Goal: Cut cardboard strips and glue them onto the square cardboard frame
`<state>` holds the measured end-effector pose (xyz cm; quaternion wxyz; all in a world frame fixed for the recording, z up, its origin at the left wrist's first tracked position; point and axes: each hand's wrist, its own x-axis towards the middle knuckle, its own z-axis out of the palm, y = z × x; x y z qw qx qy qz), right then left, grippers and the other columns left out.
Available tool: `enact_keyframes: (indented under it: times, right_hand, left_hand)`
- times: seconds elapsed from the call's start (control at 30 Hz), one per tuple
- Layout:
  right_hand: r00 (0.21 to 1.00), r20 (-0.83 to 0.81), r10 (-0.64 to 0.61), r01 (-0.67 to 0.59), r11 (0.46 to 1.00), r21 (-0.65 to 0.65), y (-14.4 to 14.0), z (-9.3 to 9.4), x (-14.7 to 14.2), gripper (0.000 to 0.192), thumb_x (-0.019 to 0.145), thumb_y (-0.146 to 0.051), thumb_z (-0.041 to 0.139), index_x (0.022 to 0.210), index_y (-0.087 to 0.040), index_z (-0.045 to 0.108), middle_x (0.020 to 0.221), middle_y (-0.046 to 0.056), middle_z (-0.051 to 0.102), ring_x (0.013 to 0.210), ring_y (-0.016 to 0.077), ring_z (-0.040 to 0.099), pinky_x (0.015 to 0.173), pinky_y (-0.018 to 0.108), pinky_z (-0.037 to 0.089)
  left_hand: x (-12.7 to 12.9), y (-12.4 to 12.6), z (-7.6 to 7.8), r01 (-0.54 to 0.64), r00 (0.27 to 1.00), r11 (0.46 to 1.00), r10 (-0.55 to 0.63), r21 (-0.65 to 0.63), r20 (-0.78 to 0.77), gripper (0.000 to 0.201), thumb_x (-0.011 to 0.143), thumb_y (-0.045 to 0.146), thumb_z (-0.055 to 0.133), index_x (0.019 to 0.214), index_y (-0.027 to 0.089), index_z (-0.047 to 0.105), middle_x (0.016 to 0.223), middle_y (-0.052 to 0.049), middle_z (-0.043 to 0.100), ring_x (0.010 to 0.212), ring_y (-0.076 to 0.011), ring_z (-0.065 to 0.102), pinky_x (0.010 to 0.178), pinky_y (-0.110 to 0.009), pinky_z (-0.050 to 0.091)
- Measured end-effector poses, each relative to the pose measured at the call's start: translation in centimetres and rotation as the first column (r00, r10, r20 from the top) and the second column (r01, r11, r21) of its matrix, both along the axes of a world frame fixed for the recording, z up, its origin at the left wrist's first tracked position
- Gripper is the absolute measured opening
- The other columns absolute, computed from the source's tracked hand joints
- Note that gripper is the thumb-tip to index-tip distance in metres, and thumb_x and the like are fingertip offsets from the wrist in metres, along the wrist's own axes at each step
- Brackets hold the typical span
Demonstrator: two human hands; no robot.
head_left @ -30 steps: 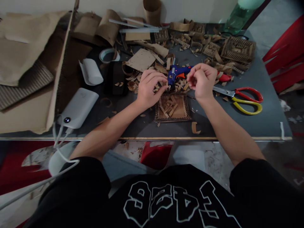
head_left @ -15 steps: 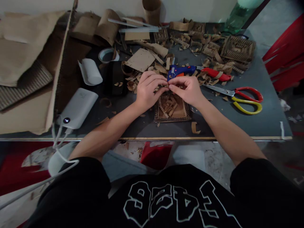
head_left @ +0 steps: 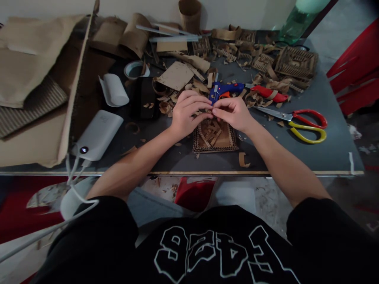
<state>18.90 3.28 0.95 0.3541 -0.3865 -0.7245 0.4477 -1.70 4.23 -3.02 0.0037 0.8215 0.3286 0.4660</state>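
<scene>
Wall, pale and plain [head_left: 245, 15], closes off your twelve o'clock, taking the tray as the dial's centre. Next comes the dark-grey flat-topped table [head_left: 328, 154], littered with cardboard scraps. A red plastic chair [head_left: 355, 75] stands off its edge at two o'clock; big brown cardboard sheets [head_left: 32, 79] lean near ten. Steel scissors with red and yellow handles [head_left: 309, 124] lie between two and three.

Nearest you sits the square brown corrugated-cardboard tray [head_left: 227, 136], flat on the table. It should be light and fairly stiff, crushable at the ridged rim, so grip it by opposite walls. Your left [head_left: 191, 111] and right [head_left: 232, 113] hands meet over its far edge, fingertips drawn close to thumbs; whatever they may pinch is hidden. Just past twelve lies the blue glue gun with orange trigger [head_left: 229, 87]. Smallest, thin brown cardboard strips [head_left: 215, 138] lie inside the tray; they look light and bendy, best taken by their ends.
</scene>
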Motion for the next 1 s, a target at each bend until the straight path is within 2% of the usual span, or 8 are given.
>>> enact_keyframes:
  times: [0.17, 0.33, 0.47, 0.6, 0.73, 0.83, 1.0]
  right_hand:
    - [0.997, -0.016, -0.077, 0.079, 0.986, 0.145, -0.3, -0.3, 0.1, 0.037, 0.084, -0.056, 0.074, 0.080, -0.019, 0.075, 0.068, 0.002, 0.066, 0.058, 0.0120, 0.052, 0.054, 0.028, 0.040]
    - [0.994, -0.025, -0.107, 0.109, 0.931, 0.348, -0.3, -1.1, 0.1, 0.031, 0.090, -0.049, 0.070, 0.099, -0.020, 0.079, 0.084, 0.002, 0.075, 0.062, 0.0115, 0.061, 0.052, 0.024, 0.045]
    - [0.988, -0.037, -0.149, 0.150, 0.885, 0.441, 0.0, -1.5, 0.0, 0.030, 0.092, -0.050, 0.071, 0.098, -0.022, 0.081, 0.090, 0.003, 0.080, 0.073, 0.0153, 0.071, 0.058, 0.026, 0.054]
    - [0.975, -0.093, -0.200, 0.220, 0.842, 0.493, 0.0, -1.6, -0.1, 0.025, 0.090, -0.045, 0.076, 0.096, -0.022, 0.083, 0.091, 0.003, 0.082, 0.073, 0.0157, 0.074, 0.063, 0.027, 0.058]
    - [0.973, -0.114, -0.203, 0.233, 0.833, 0.502, -0.1, -1.7, -0.2, 0.021, 0.089, -0.040, 0.078, 0.095, -0.021, 0.083, 0.089, 0.002, 0.082, 0.072, 0.0154, 0.074, 0.062, 0.027, 0.059]
    - [0.975, -0.096, -0.198, 0.219, 0.837, 0.501, -0.1, -1.8, -0.2, 0.025, 0.088, -0.044, 0.078, 0.096, -0.021, 0.082, 0.087, 0.002, 0.081, 0.072, 0.0158, 0.074, 0.058, 0.026, 0.057]
    - [0.975, -0.070, -0.210, 0.215, 0.822, 0.527, 0.0, -1.9, -0.3, 0.031, 0.089, -0.052, 0.075, 0.094, -0.022, 0.081, 0.088, 0.002, 0.080, 0.074, 0.0157, 0.074, 0.059, 0.027, 0.057]
  left_hand:
    - [0.0, -0.2, 0.1, 0.021, 0.994, 1.000, -0.019, -0.019, 0.108, 0.037, 0.088, 0.062, 0.065, 0.090, 0.028, 0.078, 0.092, -0.001, 0.079, 0.100, -0.0194, 0.069, 0.096, -0.043, 0.057]
    - [-0.3, 0.2, -0.4, 0.029, 0.985, 0.998, -0.019, -0.059, 0.171, 0.036, 0.085, 0.062, 0.069, 0.086, 0.028, 0.080, 0.090, 0.000, 0.079, 0.099, -0.0192, 0.068, 0.094, -0.042, 0.057]
    - [-0.3, 0.5, -0.6, 0.037, 0.982, 0.997, -0.024, -0.065, 0.189, 0.026, 0.089, 0.055, 0.070, 0.093, 0.031, 0.081, 0.095, 0.001, 0.080, 0.100, -0.0183, 0.068, 0.094, -0.041, 0.057]
    - [0.0, 0.5, -0.7, 0.033, 0.984, 0.998, -0.023, -0.053, 0.179, 0.017, 0.095, 0.044, 0.067, 0.099, 0.034, 0.081, 0.101, 0.002, 0.082, 0.099, -0.0169, 0.068, 0.090, -0.038, 0.058]
    - [0.1, 0.5, -0.7, 0.025, 0.986, 0.998, -0.015, -0.060, 0.164, 0.016, 0.097, 0.041, 0.066, 0.102, 0.034, 0.080, 0.105, 0.003, 0.081, 0.102, -0.0165, 0.068, 0.093, -0.040, 0.058]
    - [0.0, 0.5, -0.8, 0.032, 0.986, 0.996, -0.018, -0.080, 0.168, 0.017, 0.096, 0.042, 0.067, 0.103, 0.034, 0.080, 0.107, 0.002, 0.081, 0.103, -0.0174, 0.068, 0.093, -0.040, 0.058]
    - [0.1, 0.5, -1.0, 0.030, 0.981, 0.996, -0.013, -0.087, 0.191, 0.016, 0.094, 0.043, 0.069, 0.101, 0.034, 0.081, 0.104, 0.002, 0.081, 0.102, -0.0177, 0.069, 0.092, -0.040, 0.059]
